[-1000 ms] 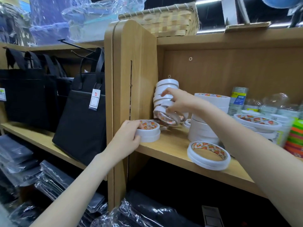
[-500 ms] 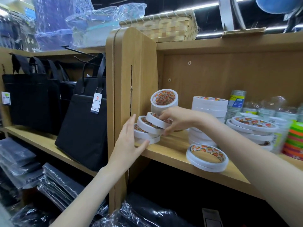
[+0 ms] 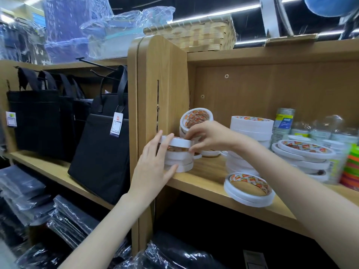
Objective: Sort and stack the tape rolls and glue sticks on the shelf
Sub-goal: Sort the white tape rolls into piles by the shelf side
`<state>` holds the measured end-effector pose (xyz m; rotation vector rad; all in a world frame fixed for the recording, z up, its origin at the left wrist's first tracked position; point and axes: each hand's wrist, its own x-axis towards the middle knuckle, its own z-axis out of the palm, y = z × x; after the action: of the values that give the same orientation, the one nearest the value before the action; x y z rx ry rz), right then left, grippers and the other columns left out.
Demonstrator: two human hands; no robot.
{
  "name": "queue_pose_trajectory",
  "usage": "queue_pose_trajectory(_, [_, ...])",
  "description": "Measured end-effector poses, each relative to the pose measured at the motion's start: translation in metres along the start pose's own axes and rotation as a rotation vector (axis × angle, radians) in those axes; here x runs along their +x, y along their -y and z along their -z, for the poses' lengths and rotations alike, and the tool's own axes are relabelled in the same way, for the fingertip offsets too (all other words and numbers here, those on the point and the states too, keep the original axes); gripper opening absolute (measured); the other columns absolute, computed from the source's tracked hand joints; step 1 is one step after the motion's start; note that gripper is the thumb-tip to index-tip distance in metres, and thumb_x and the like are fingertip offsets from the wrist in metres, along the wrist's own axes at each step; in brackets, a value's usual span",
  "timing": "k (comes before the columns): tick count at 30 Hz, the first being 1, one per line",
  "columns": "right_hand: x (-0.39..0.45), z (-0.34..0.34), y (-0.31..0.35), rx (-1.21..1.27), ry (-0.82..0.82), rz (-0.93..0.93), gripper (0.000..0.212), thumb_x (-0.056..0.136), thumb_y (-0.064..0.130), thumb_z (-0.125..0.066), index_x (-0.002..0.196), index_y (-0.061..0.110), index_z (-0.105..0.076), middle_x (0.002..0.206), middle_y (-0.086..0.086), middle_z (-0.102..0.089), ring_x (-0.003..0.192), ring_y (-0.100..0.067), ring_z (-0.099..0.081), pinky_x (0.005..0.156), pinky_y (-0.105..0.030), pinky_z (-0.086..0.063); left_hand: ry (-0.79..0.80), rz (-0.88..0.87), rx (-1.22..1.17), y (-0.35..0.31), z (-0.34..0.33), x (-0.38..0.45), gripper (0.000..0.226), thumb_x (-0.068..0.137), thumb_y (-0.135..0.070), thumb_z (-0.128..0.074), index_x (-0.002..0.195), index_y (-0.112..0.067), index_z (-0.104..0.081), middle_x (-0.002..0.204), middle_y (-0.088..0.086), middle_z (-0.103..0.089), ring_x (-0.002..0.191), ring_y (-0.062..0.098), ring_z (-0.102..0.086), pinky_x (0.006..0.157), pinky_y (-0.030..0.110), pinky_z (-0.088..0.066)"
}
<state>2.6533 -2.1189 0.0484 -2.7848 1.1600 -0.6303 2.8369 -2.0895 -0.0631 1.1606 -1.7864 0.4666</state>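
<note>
Wooden shelf with tape rolls

The wooden shelf (image 3: 206,178) carries a short stack of narrow tape rolls (image 3: 179,162) at its left end beside the side panel (image 3: 161,98), a tall stack of wide rolls (image 3: 250,131) behind, a flat pair of rolls (image 3: 249,189) at the front edge, and a leaning pile of large rolls (image 3: 303,154) to the right.
</note>
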Motion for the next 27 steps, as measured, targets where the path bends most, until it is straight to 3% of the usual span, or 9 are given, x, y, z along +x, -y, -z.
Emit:
queue_pose_trajectory(4, [-0.002, 0.004, -0.016, -0.090, -0.177, -0.064, 0.041, 0.076, 0.003, -0.069, 0.115, 0.008, -0.058, 0.108, -0.003, -0.051, 0.094, -0.015, -0.052, 0.081, -0.022, -0.045, -0.010, 0.004, 0.015, 0.003, -0.004, 0.000, 0.075, 0.076, -0.028, -0.071, 0.138, -0.022, -0.030, 0.144, 0.010, -0.036, 0.128, 0.027, -0.041, 0.095, 0.034, -0.044])
queue_pose_trajectory(7, [0.014, -0.001, -0.022, -0.244, -0.210, -0.144, 0.054, 0.076, -0.004, -0.059, 0.126, 0.010, -0.048, 0.124, -0.008, -0.035, 0.101, -0.028, -0.053, 0.083, -0.035, -0.047, -0.003, 0.028, 0.030, 0.001, -0.009, 0.000, 0.064, 0.076, -0.029, -0.070, 0.131, -0.013, -0.042, 0.141, 0.013, -0.038, 0.128, 0.030, -0.040, 0.100, 0.038, -0.039])
queue_pose_trajectory(9, [0.022, 0.000, -0.021, -0.350, -0.181, -0.157, 0.055, 0.077, -0.001, -0.064, 0.128, 0.009, -0.048, 0.131, -0.008, -0.033, 0.104, -0.029, -0.052, 0.079, -0.035, -0.046, 0.006, 0.010, 0.055, 0.001, -0.010, 0.003, 0.059, 0.080, -0.039, -0.062, 0.128, -0.010, -0.045, 0.137, 0.012, -0.044, 0.127, 0.029, -0.043, 0.101, 0.036, -0.035])
queue_pose_trajectory(13, [0.026, 0.004, -0.012, -0.576, -0.088, -0.255, 0.036, 0.083, 0.017, -0.066, 0.115, 0.013, -0.052, 0.120, -0.005, -0.050, 0.104, -0.030, -0.054, 0.071, -0.034, -0.040, 0.029, -0.004, 0.098, -0.001, -0.007, 0.012, 0.058, 0.085, -0.052, -0.036, 0.120, -0.010, -0.055, 0.121, 0.008, -0.057, 0.116, 0.026, -0.051, 0.095, 0.037, -0.041])
queue_pose_trajectory(15, [0.026, 0.002, -0.010, -0.626, -0.053, -0.249, 0.027, 0.087, 0.022, -0.059, 0.113, 0.015, -0.052, 0.118, -0.005, -0.052, 0.104, -0.029, -0.054, 0.070, -0.033, -0.036, 0.030, 0.004, 0.106, -0.001, -0.007, 0.013, 0.057, 0.086, -0.050, -0.034, 0.119, -0.011, -0.056, 0.118, 0.007, -0.058, 0.114, 0.027, -0.052, 0.092, 0.038, -0.043])
queue_pose_trajectory(19, [0.021, -0.003, -0.010, -0.668, 0.051, -0.227, 0.037, 0.088, 0.039, -0.054, 0.117, 0.018, -0.052, 0.120, -0.002, -0.043, 0.100, -0.029, -0.054, 0.068, -0.033, -0.034, 0.037, 0.006, 0.125, 0.000, -0.009, 0.013, 0.057, 0.084, -0.051, -0.036, 0.119, -0.011, -0.056, 0.117, 0.007, -0.059, 0.112, 0.027, -0.052, 0.088, 0.037, -0.046])
queue_pose_trajectory(23, [0.034, -0.008, -0.015, -0.901, -0.011, -0.202, 0.028, 0.087, 0.014, -0.056, 0.115, 0.013, -0.054, 0.118, -0.005, -0.050, 0.102, -0.029, -0.058, 0.066, -0.031, -0.035, 0.020, -0.023, 0.163, 0.001, -0.007, 0.013, 0.053, 0.084, -0.049, -0.038, 0.113, -0.010, -0.058, 0.110, 0.008, -0.061, 0.106, 0.027, -0.056, 0.082, 0.036, -0.049])
queue_pose_trajectory(27, [0.053, 0.009, -0.025, -0.742, -0.030, -0.422, 0.039, 0.083, 0.014, -0.065, 0.120, 0.010, -0.054, 0.125, -0.010, -0.054, 0.114, -0.030, -0.054, 0.082, -0.035, -0.044, 0.052, -0.042, 0.196, 0.006, -0.006, 0.014, 0.051, 0.084, -0.050, -0.038, 0.108, -0.011, -0.059, 0.107, 0.008, -0.062, 0.104, 0.027, -0.057, 0.081, 0.035, -0.050])
